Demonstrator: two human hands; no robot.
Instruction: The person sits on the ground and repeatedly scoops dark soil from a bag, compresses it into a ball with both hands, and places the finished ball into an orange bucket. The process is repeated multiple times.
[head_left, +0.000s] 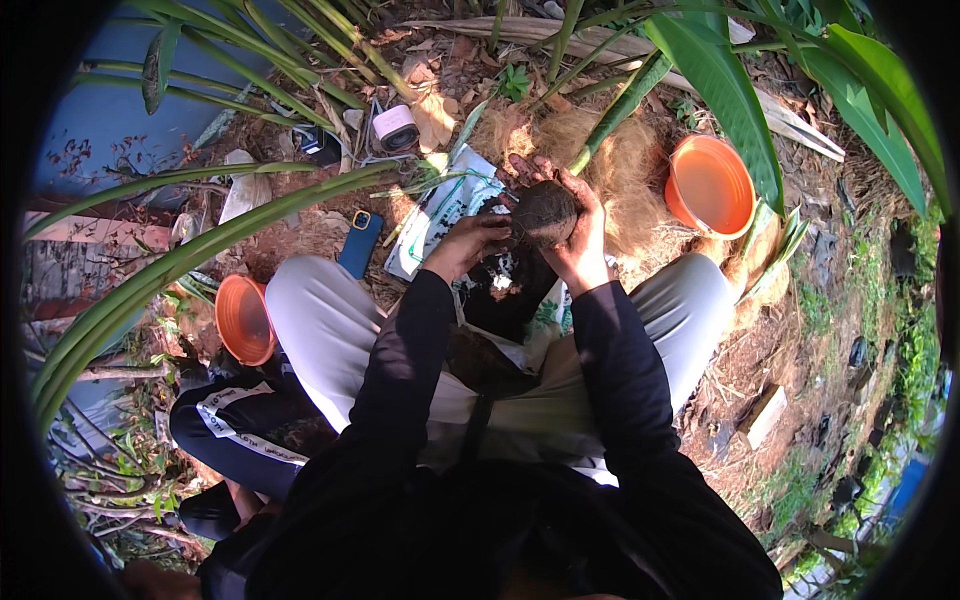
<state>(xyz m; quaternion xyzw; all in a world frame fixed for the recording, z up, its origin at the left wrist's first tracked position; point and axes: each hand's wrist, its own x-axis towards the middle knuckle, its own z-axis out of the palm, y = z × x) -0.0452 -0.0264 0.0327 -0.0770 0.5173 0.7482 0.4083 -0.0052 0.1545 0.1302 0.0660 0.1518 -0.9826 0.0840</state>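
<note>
A rounded ball of dark soil and brown fibre (546, 213) is between my hands, above an open white plastic sack with green print (427, 229). My right hand (583, 238) cups it from the right, with soil-stained fingers spread around its far side. Against its left side rest the curled fingers of my left hand (469, 244). Dark loose soil (499, 304) lies on the sack between my knees. Beyond my right hand is a heap of tan coconut-like fibre (637, 169).
An orange bucket of cloudy liquid (712, 191) stands right; another orange container (245, 319) is left. A blue phone (361, 244) and a pink boxy device (394, 127) lie on the ground. Long green stalks (217, 225) arch across the left. Another person's dark trouser leg (232, 427) is beside me.
</note>
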